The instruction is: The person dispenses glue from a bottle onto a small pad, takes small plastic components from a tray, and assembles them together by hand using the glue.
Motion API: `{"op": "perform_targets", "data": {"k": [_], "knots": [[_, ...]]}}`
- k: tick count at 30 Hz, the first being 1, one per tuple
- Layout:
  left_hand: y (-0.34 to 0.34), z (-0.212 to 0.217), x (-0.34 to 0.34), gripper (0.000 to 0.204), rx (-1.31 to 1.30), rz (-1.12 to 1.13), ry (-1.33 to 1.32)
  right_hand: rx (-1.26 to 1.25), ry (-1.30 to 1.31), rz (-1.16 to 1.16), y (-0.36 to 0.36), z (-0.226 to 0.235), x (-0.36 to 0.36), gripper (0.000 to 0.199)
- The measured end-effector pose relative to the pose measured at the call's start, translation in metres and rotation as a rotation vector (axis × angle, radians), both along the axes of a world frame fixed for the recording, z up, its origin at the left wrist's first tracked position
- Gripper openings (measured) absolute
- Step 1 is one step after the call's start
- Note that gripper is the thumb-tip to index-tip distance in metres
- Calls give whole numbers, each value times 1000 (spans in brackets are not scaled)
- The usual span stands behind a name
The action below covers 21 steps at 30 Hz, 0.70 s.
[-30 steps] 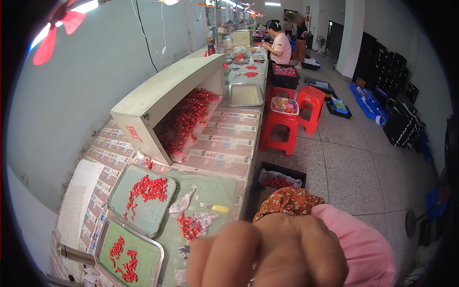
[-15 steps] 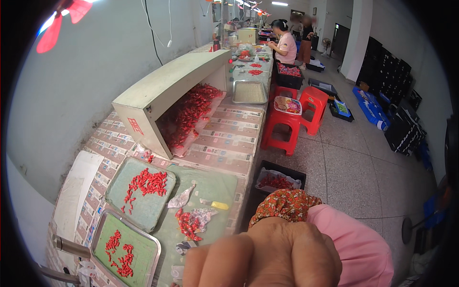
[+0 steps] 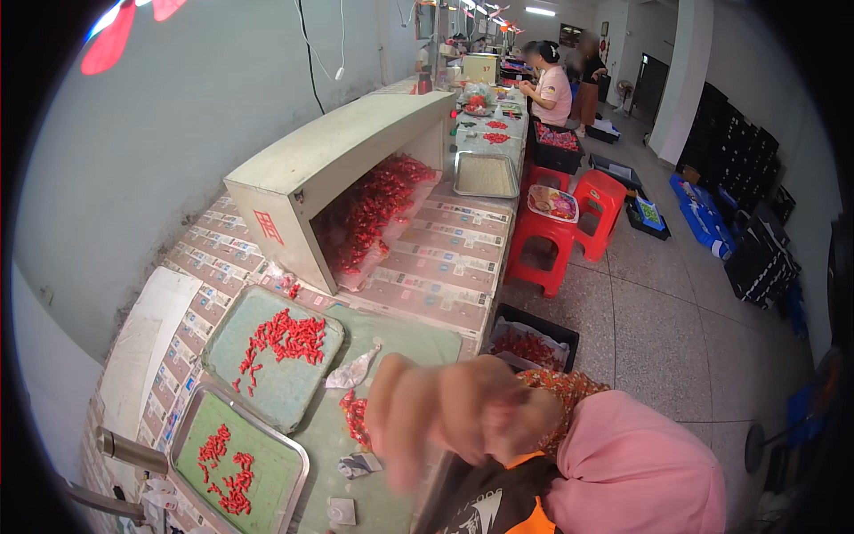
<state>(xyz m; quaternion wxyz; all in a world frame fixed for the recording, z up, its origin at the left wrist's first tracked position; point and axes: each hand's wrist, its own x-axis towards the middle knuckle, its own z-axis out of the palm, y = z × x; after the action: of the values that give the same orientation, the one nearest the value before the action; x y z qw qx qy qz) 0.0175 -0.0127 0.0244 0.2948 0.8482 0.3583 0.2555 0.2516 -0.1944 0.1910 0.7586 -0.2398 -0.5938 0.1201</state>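
Note:
My right hand [image 3: 458, 414], large and blurred, is raised over the near edge of the worktable; its bent fingers are smeared, and I cannot make out anything in them. A flowered cuff [image 3: 578, 388] and a pink sleeve [image 3: 636, 463] lead to it. My left hand is out of sight. Beneath the right hand, partly covered by it, lies a small heap of red pieces [image 3: 354, 418]. A crumpled wrapper [image 3: 353, 368] lies beside the heap. Further left are a pale green tray [image 3: 227, 343] and a metal-rimmed green tray [image 3: 298, 485], both holding small red pieces.
A cream box-shaped housing [image 3: 347, 133] stands on the table over a pile of glossy red pieces [image 3: 382, 209]. Behind it is another metal tray [image 3: 487, 175]. Red stools [image 3: 538, 245] and a black crate [image 3: 569, 343] stand to the right. A co-worker [image 3: 553, 93] is further along the table.
My right hand has turned, and its fingers now point down over the red heap. A dark and orange garment has come into sight below it. The scene has shifted slightly right.

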Motion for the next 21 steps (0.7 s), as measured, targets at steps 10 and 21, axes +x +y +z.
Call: {"op": "perform_targets", "data": {"k": [10,21], "knots": [[14,4,-11,34,-31,-67,109,-591,315,-491,-4,-133,34,6],[31,-23,-8,28,65,-154,-32,-681,270,-784,16,-172,52,8]]}}
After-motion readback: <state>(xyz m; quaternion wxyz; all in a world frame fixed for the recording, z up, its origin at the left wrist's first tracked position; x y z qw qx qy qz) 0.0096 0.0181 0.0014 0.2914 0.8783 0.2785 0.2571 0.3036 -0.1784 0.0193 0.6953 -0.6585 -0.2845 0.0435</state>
